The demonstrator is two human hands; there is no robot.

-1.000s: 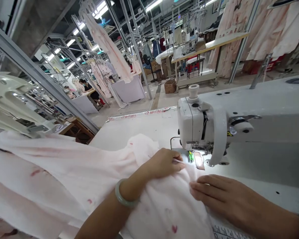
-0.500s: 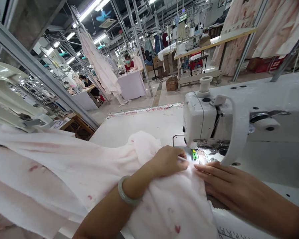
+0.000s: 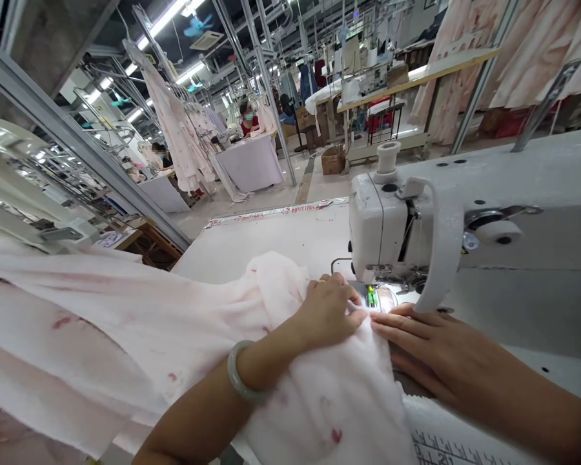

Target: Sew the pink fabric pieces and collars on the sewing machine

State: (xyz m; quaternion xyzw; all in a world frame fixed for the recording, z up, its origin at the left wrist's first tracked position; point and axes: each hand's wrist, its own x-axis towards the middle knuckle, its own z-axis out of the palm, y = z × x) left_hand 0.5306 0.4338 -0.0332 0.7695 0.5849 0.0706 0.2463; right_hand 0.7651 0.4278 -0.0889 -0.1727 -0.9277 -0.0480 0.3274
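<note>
A pale pink fabric point(image 3: 213, 316) with small reddish prints spreads across the left and over the front of the table. My left hand point(image 3: 326, 313), a bangle point(image 3: 239, 371) on its wrist, pinches the fabric's edge just left of the needle area. My right hand point(image 3: 438, 342) lies with fingers stretched along the same edge, fingertips touching it; its thumb is hidden. Directly ahead of both hands is the lit presser foot area with a green part point(image 3: 371, 297), under the head of a white sewing machine point(image 3: 380, 223).
The white machine table point(image 3: 271, 236) has printed tape on its far edge. A ruler scale point(image 3: 445, 445) shows at the front right. Another cream-coloured machine part point(image 3: 24, 187) stands at left. Beyond are hanging garments point(image 3: 174, 123), a cardboard box point(image 3: 334, 160) and people seated at workstations.
The view has shifted slightly, so the machine sits a little further left. My left fingers have moved a little at the fabric's edge; both hands stay close to the presser foot.
</note>
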